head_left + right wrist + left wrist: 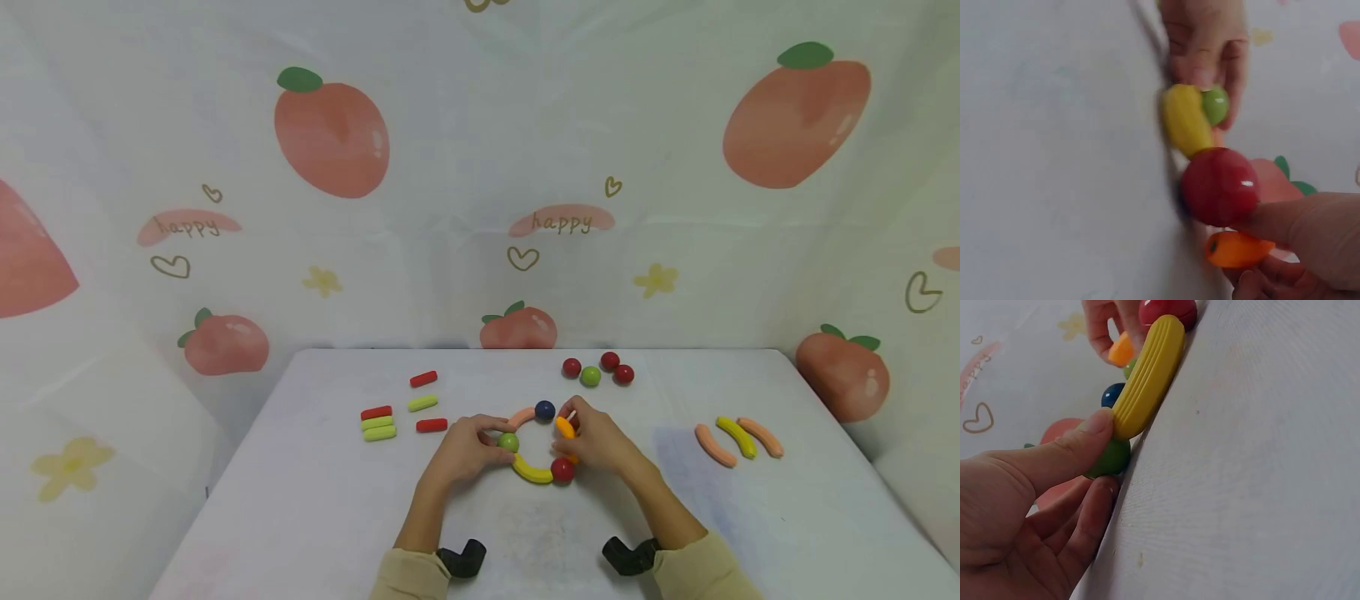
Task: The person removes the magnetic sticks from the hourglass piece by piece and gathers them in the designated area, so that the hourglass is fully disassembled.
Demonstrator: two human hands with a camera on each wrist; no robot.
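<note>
Small toy pieces form a ring on the table. My left hand (467, 452) has thumb and fingers on either side of the green ball (508, 442), the thumb tip right at the end of the ridged yellow curved piece (1150, 375). My right hand (602, 440) pinches the orange curved piece (1238, 249) between thumb and fingers, partly covering it; its thumb is close by the red ball (1221, 186). A dark blue ball (544, 410) and a pink curved piece (521, 417) make up the ring's far side.
Red sticks (423, 379) and light green sticks (378, 433) lie to the left. Behind the ring sit several red balls (623, 374) and a green ball (591, 377). Pink curved pieces (715, 446) and a yellow one (737, 437) lie right. A printed cloth (435, 250) hangs behind.
</note>
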